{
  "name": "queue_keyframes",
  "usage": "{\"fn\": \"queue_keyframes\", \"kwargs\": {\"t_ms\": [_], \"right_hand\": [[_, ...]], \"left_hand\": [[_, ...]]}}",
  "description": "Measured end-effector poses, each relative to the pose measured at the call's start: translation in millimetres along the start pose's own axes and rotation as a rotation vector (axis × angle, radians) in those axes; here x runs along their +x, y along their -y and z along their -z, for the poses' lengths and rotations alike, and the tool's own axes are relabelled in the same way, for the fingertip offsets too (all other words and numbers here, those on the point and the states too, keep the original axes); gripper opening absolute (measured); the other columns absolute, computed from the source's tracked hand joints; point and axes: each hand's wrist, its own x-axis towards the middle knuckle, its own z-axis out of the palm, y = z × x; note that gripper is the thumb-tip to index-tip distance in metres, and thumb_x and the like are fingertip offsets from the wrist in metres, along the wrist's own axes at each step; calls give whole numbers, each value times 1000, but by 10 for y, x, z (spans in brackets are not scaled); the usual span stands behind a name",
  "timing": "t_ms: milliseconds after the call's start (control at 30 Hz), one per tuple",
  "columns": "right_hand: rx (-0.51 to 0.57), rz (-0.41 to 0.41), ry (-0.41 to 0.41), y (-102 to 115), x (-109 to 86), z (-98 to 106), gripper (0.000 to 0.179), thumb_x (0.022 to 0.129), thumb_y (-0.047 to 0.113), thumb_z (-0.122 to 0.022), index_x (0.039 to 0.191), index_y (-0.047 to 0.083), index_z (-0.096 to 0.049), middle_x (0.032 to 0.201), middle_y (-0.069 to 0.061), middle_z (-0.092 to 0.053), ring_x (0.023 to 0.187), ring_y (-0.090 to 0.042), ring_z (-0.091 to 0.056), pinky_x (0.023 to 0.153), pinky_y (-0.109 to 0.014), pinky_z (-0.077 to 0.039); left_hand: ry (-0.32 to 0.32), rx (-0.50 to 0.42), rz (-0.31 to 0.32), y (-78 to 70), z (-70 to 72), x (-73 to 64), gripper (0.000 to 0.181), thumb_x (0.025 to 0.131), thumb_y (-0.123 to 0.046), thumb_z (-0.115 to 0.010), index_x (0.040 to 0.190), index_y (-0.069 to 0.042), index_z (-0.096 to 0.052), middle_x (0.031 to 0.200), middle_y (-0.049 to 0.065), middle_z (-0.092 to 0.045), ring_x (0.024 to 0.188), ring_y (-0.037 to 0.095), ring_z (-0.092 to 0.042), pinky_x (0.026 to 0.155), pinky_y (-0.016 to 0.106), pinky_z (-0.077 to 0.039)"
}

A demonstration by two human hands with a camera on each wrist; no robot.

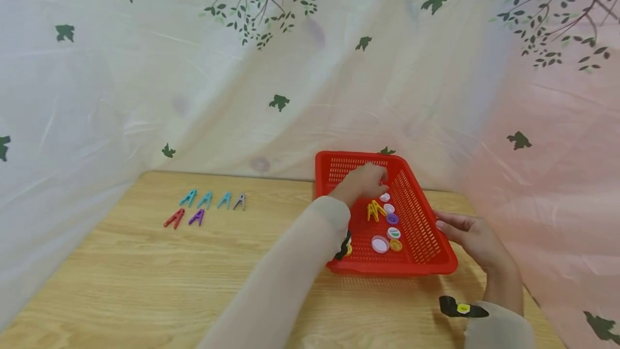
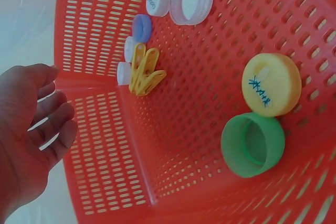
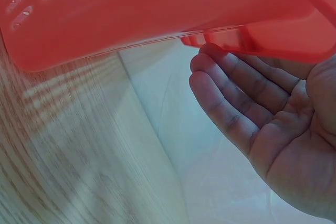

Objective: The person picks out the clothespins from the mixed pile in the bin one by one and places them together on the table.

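A red plastic basket point(image 1: 392, 270) sits tilted at the right of the table. My right hand point(image 1: 477, 238) grips its right rim, thumb on top and fingers beneath the lip. Over the basket's far part reaches my left hand point(image 1: 364, 181), fingers loosely bent and holding nothing. Below it lie yellow clothespins point(image 1: 374, 211) in a small cluster. Along the right side of the basket floor are white caps, a purple cap point(image 1: 392, 218) and a clear-rimmed lid point(image 1: 380, 244). The left wrist view adds a yellow cap point(image 2: 271, 85) with writing, touching a green cap point(image 2: 253, 144).
On the wooden table point(image 1: 160, 279) at left lie several light-blue clothespins point(image 1: 205, 200) in a row with a grey clothespin point(image 1: 239, 202). Nearer are a red clothespin point(image 1: 174, 218) and a purple clothespin point(image 1: 196, 217). A leaf-printed curtain point(image 1: 232, 96) hangs behind the table.
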Motion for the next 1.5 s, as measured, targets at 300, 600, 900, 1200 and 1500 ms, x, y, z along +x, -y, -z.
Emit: {"fn": "queue_keyframes", "kwargs": {"t_ms": [300,600,900,1200,1500], "right_hand": [[7,-21,1,5,6,-11,68,98,49,-66,149,7,-53,145,-18,-57,137,-43,-48,101,-81,-30],[10,-27,3,16,16,-16,67,97,49,-66,149,8,-53,144,-17,-59,135,-43,-50,101,-81,-28],[7,-29,-1,4,25,-24,68,97,50,-66,149,8,-53,146,-18,-56,137,-43,-48,102,-81,-28],[15,-30,-1,3,26,-17,68,97,49,-66,149,7,-53,144,-18,-58,136,-43,-50,101,-81,-28],[13,-10,-3,-15,11,-7,65,98,47,-67,148,6,-54,141,-16,-61,128,-32,-58,102,-80,-29]], "left_hand": [[35,-8,25,69,-126,-1,31,95,-34,-75,121,-21,-65,107,-7,-65,91,11,-60,87,28,-56],[96,-74,68,156,-215,1,34,95,-30,-75,126,-19,-65,106,-6,-65,92,13,-60,89,34,-57],[190,-171,139,246,-247,37,52,87,-21,-83,135,-25,-65,123,-5,-64,100,15,-62,88,41,-60],[245,-191,154,320,-247,-5,54,85,-15,-84,134,-28,-67,119,-4,-64,99,19,-61,89,41,-59],[308,-166,166,317,-301,-5,55,84,-16,-85,133,-32,-68,116,-6,-64,97,19,-62,88,40,-59]]}}
